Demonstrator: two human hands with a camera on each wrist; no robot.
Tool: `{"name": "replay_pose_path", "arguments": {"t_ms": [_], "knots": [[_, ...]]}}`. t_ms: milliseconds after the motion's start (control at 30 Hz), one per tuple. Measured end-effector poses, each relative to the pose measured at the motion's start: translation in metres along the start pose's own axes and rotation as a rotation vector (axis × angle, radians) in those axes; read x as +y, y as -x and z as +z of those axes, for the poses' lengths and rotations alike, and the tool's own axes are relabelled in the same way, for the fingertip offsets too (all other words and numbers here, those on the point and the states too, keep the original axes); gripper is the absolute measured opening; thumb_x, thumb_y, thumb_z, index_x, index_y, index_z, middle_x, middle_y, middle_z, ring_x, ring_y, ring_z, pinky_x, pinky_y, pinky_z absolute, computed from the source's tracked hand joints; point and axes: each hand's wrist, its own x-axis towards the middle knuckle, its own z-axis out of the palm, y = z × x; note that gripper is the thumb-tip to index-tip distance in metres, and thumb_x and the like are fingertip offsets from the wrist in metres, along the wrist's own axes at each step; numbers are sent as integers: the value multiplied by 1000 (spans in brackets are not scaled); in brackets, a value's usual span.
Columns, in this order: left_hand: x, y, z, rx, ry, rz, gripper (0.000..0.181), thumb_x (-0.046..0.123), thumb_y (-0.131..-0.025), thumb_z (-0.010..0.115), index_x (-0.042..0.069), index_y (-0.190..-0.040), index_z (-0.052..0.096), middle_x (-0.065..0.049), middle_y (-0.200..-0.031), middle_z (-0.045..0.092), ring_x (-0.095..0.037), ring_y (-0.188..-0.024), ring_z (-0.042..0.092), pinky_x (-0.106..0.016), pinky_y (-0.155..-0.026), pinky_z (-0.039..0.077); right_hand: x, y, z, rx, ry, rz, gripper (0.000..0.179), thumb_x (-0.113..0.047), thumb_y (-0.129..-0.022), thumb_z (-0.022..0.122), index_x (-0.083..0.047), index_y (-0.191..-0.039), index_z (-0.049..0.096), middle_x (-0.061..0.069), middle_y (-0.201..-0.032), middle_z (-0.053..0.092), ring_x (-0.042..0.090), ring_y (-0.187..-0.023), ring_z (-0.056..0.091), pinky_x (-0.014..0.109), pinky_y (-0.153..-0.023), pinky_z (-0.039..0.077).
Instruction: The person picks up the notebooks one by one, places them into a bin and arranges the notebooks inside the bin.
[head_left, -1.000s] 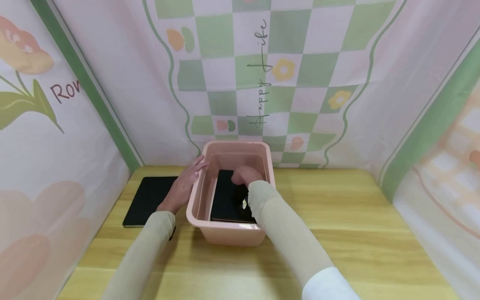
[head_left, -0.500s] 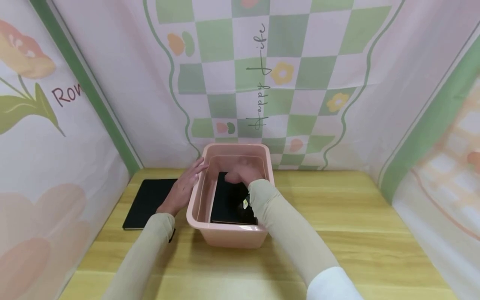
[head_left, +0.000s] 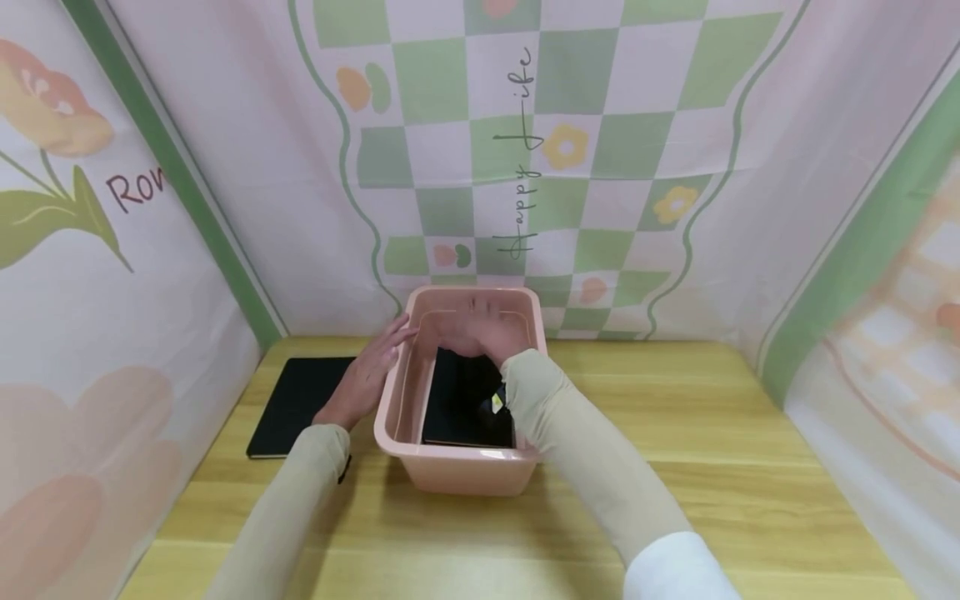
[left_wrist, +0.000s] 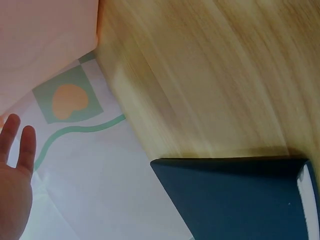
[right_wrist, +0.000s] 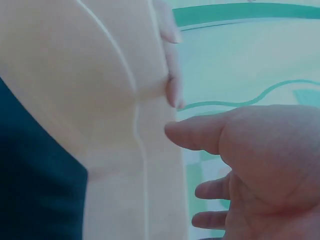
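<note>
A pink plastic bin (head_left: 468,475) stands on the table with a black notebook (head_left: 448,408) lying flat inside. My left hand (head_left: 365,379) rests along the bin's left rim, its fingers straight. Over the back part of the bin is my right hand (head_left: 483,329), slightly blurred, above the far end of that notebook. In the right wrist view this hand (right_wrist: 270,165) has its thumb and fingers extended and holds nothing. A second black notebook (head_left: 292,408) lies on the table left of the bin, partly behind my left hand; its page edge shows in the left wrist view.
The wooden table (head_left: 675,433) reaches out on both sides of the bin. Close behind the bin hangs a printed curtain (head_left: 577,200) with green checks and flowers, and more printed cloth (head_left: 112,333) encloses the left and right sides.
My right hand has moved back from the notebook in the bin toward the far wall and spread its fingers. My left hand, the bin and both notebooks stay where they were.
</note>
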Motion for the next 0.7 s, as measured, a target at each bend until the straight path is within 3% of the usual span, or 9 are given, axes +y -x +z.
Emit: {"name": "replay_pose_path", "arguments": {"t_ms": [67,100,167,300,467,700], "knots": [[0,0,0,-1,26,-17,46,46,-112,22,40,-153,42,24,-169,17,-12,-160,15,-56,-127,20,-2,6,-4,37,-18,45,80,-56,-103,43,-2,-160,26,20,-169,22,34,-158,20,46,-129,20],[0,-1,0,-2,40,-27,46,47,-112,22,40,-153,43,25,-169,18,-12,-160,15,-57,-127,20,-2,7,-6,148,-77,73,91,-64,-98,47,-3,-161,24,23,-169,19,40,-157,18,53,-128,21],[1,-1,0,-1,69,-44,47,49,-111,24,40,-152,44,26,-168,18,-11,-160,15,-57,-127,19,-3,11,-10,190,-76,71,90,-67,-96,49,-7,-161,28,19,-169,22,38,-157,20,55,-126,25],[2,-1,-1,6,91,-60,49,50,-111,26,33,-152,47,26,-167,20,-15,-160,17,-59,-127,19,-2,24,-20,217,-36,36,94,-76,-93,48,-17,-163,26,14,-170,21,35,-157,19,58,-122,30],[6,-1,-4,0,74,-92,52,54,-109,28,31,-152,49,28,-166,21,-16,-160,17,-61,-126,19,5,32,-27,213,40,-29,96,-74,-95,46,-18,-165,15,14,-172,11,38,-160,11,61,-126,22],[10,-1,-8,-15,40,-86,49,53,-109,30,36,-152,48,28,-166,23,-15,-160,19,-61,-126,21,18,31,-25,276,61,-28,100,-77,-93,46,-22,-166,6,10,-174,1,37,-161,-2,66,-126,8]]}}
